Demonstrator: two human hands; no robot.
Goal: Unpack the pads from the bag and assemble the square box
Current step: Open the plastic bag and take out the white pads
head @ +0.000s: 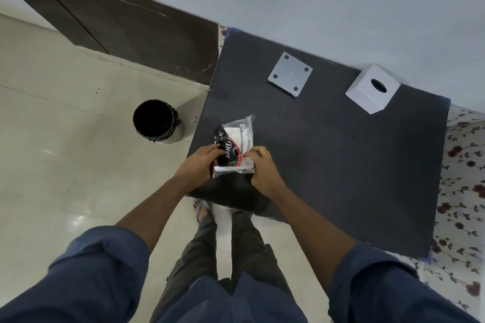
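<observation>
While the bag (234, 148) is held just above the counter (341, 165) at its near left edge, the left hand (200, 162) is clamped on one side and the right hand (262, 168) pinches the other. Unpacking seems barely begun; tearing it open is called for next. The box lid (290, 73) and box body (372, 88) lie apart at the far edge.

Bag (235, 145) near table (328, 165) front-left edge; base plate (290, 74), box (372, 88) behind.
</observation>
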